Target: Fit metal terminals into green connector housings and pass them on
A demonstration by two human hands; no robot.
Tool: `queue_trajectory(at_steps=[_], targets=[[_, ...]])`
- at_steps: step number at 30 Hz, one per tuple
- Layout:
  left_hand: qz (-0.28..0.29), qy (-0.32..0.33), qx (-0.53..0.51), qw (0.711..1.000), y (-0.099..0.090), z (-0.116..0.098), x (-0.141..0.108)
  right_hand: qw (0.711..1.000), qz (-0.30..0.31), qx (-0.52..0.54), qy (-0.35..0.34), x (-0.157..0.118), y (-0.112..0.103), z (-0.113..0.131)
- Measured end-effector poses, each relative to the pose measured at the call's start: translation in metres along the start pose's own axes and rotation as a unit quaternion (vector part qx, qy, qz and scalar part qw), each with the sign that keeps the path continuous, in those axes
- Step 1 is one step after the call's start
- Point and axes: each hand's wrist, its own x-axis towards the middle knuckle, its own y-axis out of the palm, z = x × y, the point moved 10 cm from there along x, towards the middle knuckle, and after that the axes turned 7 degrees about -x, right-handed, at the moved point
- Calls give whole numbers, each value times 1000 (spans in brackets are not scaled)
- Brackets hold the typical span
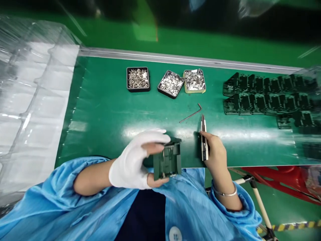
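Observation:
My left hand [135,160], in a white glove with some fingertips bare, is closed around a dark green plastic housing [168,160] with slots and metal pieces inside. It is held above the front edge of the green work surface. My right hand [216,152], ungloved and with a bangle at the wrist, grips a utility knife [204,142] whose tip points away from me. A thin hex key [190,115] lies just beyond the knife. The undersides of the housing and the fingers behind the knife are hidden.
Along the back stand a black tray of small screws [138,79], a black tray of metal bits [171,83] and a yellowish tray of metal pieces [195,81]. Rows of dark green housings [265,103] line the right. Clear plastic trays [37,87] are stacked left. A red stool [283,180] stands below right.

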Motion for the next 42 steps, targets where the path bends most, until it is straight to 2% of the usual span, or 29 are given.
queue_trajectory(at_steps=[3, 8, 17, 29, 32, 37, 39, 42], targets=[[17, 12, -46, 999, 13, 16, 12, 1000, -2, 7, 5, 1, -1, 0], [28, -70, -109, 991, 24, 37, 13, 1000, -6, 9, -9, 0, 0, 2], [30, -112, -186, 976, 28, 43, 12, 998, -1, -54, -32, -1, 7, 8], [30, -153, -275, 949, 31, 47, 10, 998, -3, -57, -21, -2, 8, 5], [34, -157, -271, 949, 31, 47, 10, 1000, -3, -23, 1, -1, 5, 2], [50, -164, -266, 949, 34, 47, 10, 989, -32, 126, 65, 5, -21, 5], [65, -177, -261, 947, 36, 49, 8, 978, -22, 199, 64, 10, -29, 15], [100, -203, -253, 941, 43, 52, 4, 961, 21, 276, 18, 20, -33, 39]])
